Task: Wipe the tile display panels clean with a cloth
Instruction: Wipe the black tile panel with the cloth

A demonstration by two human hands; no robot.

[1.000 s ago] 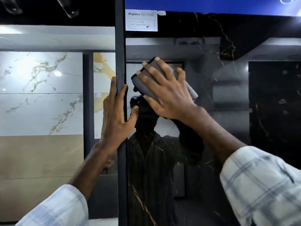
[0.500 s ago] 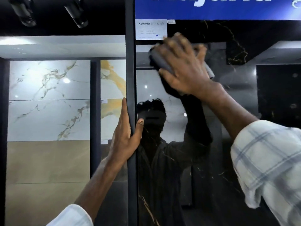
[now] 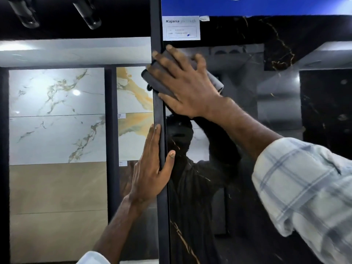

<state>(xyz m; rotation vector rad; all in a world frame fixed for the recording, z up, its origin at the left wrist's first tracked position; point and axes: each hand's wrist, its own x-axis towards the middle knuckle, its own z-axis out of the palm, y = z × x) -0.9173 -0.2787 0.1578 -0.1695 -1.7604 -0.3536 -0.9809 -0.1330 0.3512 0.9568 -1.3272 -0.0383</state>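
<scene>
Cloth: a folded grey microfibre cloth [image 3: 162, 83] lies flat against the upper left corner of the glossy black marble-look tile panel [image 3: 247, 187]. Its long axis runs diagonally, from the upper left at the panel's dark vertical edge frame [image 3: 159, 115] down to the lower right. Its left end overlaps the frame.

Right hand [image 3: 187, 86]: the fingers are spread and straight and press the cloth against the panel, pointing up and left. The forearm descends to the lower right into a white and blue checked sleeve [image 3: 304, 197].

Left hand [image 3: 150, 168]: it grips the edge frame lower down. The fingers lie straight along the frame's left side, pointing up; the thumb wraps round to the panel face.

Surroundings: a white paper label marked "Kajaria" [image 3: 181, 28] is fixed just above the cloth, under a blue sign strip [image 3: 266, 5]. White marble-look tiles with gold veins [image 3: 57, 115] stand farther back on the left, above beige tiles [image 3: 57, 206]. Two black spotlights [image 3: 86, 13] hang at the upper left. The panel reflects the person, and the right arm covers part of it.
</scene>
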